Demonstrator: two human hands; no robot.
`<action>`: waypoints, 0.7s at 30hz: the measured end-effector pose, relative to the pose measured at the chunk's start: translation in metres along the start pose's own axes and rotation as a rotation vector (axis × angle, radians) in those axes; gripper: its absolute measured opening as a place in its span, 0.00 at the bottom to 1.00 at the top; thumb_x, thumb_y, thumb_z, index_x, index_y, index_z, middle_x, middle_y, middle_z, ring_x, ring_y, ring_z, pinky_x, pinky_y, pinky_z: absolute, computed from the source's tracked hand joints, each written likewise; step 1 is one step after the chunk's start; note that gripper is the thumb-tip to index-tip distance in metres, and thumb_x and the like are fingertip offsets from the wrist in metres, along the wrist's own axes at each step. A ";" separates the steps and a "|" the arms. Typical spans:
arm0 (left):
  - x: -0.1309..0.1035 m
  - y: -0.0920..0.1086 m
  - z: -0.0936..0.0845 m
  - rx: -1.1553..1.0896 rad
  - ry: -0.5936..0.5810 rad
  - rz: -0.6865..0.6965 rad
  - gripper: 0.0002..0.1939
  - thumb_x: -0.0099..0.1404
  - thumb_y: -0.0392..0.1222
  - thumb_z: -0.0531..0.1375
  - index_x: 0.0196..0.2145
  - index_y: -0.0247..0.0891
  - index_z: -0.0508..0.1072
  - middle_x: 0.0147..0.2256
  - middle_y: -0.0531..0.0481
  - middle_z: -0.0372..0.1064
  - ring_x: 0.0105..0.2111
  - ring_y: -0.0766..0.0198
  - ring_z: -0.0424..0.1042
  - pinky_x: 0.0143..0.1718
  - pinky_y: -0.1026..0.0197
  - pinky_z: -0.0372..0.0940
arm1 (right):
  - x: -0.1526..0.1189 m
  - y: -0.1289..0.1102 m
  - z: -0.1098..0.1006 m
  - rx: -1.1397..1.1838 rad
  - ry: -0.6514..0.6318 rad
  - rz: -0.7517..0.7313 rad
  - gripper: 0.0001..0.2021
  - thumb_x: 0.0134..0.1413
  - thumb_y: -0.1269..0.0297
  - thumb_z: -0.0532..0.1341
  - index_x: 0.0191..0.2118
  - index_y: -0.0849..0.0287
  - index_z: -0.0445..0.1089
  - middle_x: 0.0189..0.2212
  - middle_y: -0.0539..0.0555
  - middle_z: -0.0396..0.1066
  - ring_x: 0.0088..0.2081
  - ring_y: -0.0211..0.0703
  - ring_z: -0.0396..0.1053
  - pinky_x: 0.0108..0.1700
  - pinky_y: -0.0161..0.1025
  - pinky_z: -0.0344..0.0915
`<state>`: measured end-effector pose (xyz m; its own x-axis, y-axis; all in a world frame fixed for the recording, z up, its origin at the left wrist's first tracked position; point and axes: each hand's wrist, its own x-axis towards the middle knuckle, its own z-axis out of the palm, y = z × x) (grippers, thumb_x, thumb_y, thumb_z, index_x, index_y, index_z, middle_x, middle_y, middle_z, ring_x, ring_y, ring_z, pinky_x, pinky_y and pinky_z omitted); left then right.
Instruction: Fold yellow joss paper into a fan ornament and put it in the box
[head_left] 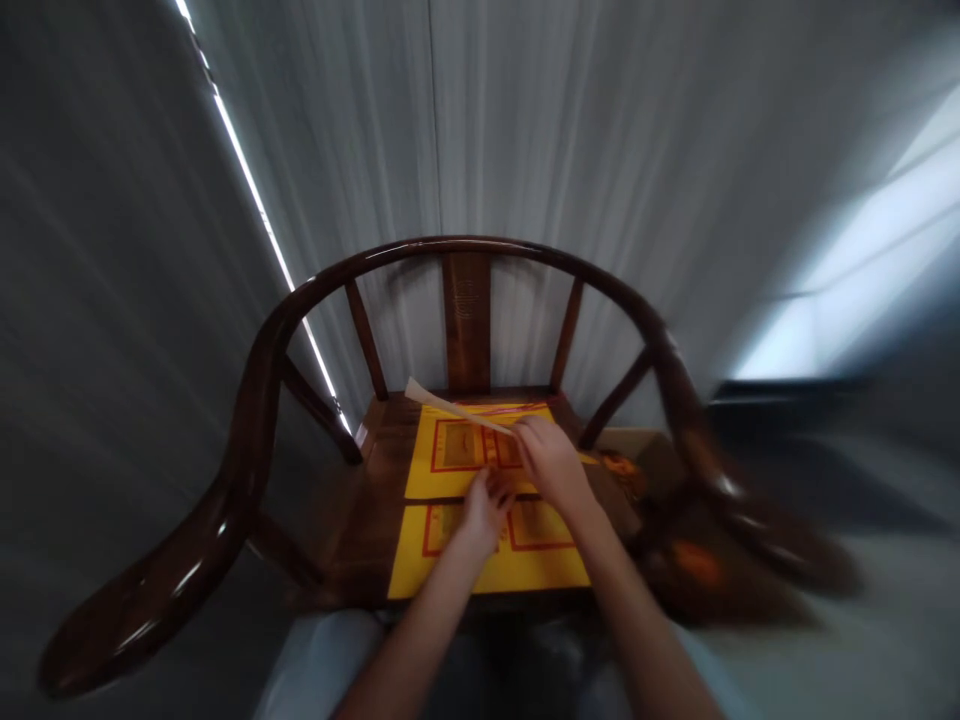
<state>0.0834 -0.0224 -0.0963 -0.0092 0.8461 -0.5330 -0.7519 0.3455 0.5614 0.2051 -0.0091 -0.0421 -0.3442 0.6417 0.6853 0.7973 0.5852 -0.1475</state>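
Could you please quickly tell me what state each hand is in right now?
Left hand: fingers partly curled over the yellow sheets; whether it grips anything cannot be told.
Right hand: closed on a thin pale strip.

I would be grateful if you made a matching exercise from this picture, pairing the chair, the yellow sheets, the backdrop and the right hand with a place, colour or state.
1. Chair
2. Yellow sheets
3. Backdrop
4. Right hand

A. Holding a pale strip
B. Glossy dark brown
C. Lying on the seat
D. Grey, rising behind the backrest

Pairs: 1-B, 2-C, 3-D, 4-A.
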 end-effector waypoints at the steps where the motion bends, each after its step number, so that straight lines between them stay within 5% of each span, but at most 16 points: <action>1: -0.001 0.002 0.001 -0.009 -0.007 -0.021 0.05 0.66 0.40 0.54 0.32 0.39 0.67 0.33 0.49 0.67 0.29 0.65 0.69 0.35 0.62 0.66 | 0.002 -0.005 -0.005 0.017 -0.004 0.009 0.12 0.65 0.70 0.50 0.43 0.60 0.70 0.39 0.61 0.72 0.43 0.50 0.68 0.47 0.46 0.65; 8: 0.003 0.001 0.008 -0.042 -0.032 -0.036 0.12 0.68 0.43 0.50 0.28 0.38 0.66 0.27 0.49 0.66 0.24 0.63 0.68 0.27 0.62 0.63 | 0.007 -0.034 -0.039 0.224 -0.105 0.010 0.13 0.66 0.67 0.48 0.39 0.58 0.70 0.34 0.56 0.73 0.36 0.46 0.70 0.39 0.40 0.64; 13: 0.014 0.002 0.004 -0.069 0.032 0.083 0.05 0.64 0.40 0.53 0.33 0.40 0.68 0.29 0.51 0.70 0.25 0.65 0.69 0.30 0.62 0.65 | 0.012 -0.020 -0.059 0.468 0.105 0.281 0.12 0.66 0.62 0.51 0.40 0.58 0.70 0.35 0.54 0.75 0.37 0.43 0.72 0.39 0.36 0.63; 16: 0.015 0.017 -0.001 -0.044 0.029 0.220 0.09 0.65 0.44 0.54 0.38 0.41 0.71 0.35 0.50 0.75 0.31 0.62 0.73 0.32 0.62 0.67 | 0.012 0.001 -0.051 0.556 0.233 0.490 0.13 0.62 0.60 0.52 0.37 0.59 0.71 0.33 0.54 0.75 0.36 0.44 0.71 0.39 0.36 0.63; 21: 0.010 0.062 -0.014 0.174 0.020 0.579 0.16 0.66 0.54 0.56 0.44 0.42 0.73 0.44 0.51 0.76 0.46 0.57 0.73 0.41 0.61 0.69 | 0.000 0.029 -0.022 0.494 0.207 0.794 0.16 0.56 0.59 0.52 0.34 0.62 0.73 0.32 0.58 0.75 0.35 0.48 0.70 0.38 0.38 0.62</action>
<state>0.0281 0.0015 -0.0753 -0.3984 0.9092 -0.1206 -0.5018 -0.1060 0.8585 0.2386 -0.0027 -0.0306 0.3391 0.8687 0.3612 0.4451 0.1901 -0.8751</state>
